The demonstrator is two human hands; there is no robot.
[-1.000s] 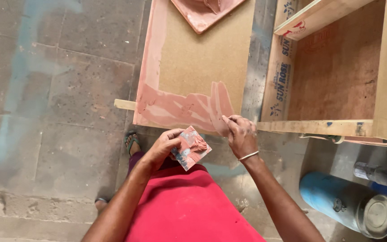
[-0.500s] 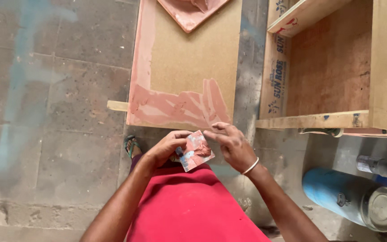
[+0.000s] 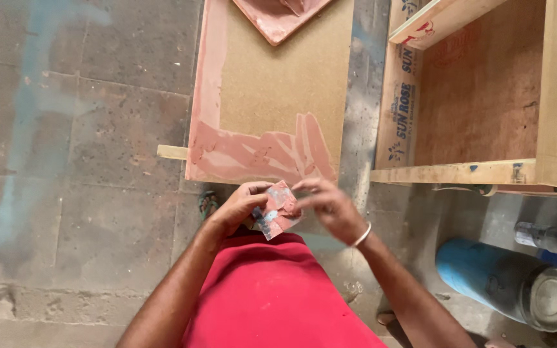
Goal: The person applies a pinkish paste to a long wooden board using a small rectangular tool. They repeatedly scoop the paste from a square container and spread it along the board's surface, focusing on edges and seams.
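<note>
Both hands meet over the red shirt (image 3: 272, 296), just short of the near edge of the board (image 3: 278, 96). Left hand (image 3: 240, 207) has its grip clamped on a small flat scraper card (image 3: 278, 210), thumb on top, fingers under the lower left corner; the card is smeared with the same pink-red paste as the board. Right hand (image 3: 330, 205) comes in from the other side with fingertips (image 3: 301, 188) together on the card's upper right edge; can't tell whether it pinches the card or only wipes paste off it. The card sits tilted, near face up toward the camera, probably so the paste stays on top and both edges are reachable. Its long axis runs diagonally, low end toward the left wrist, high end toward the board's pasted corner. Ahead of the grip: paste band (image 3: 259, 154) along the board's near and left edges, the rest bare. Right of the grip: open plywood box (image 3: 478, 103). Further right and nearer: blue cylinder (image 3: 504, 280) lying on the stone floor (image 3: 66, 161)
</note>
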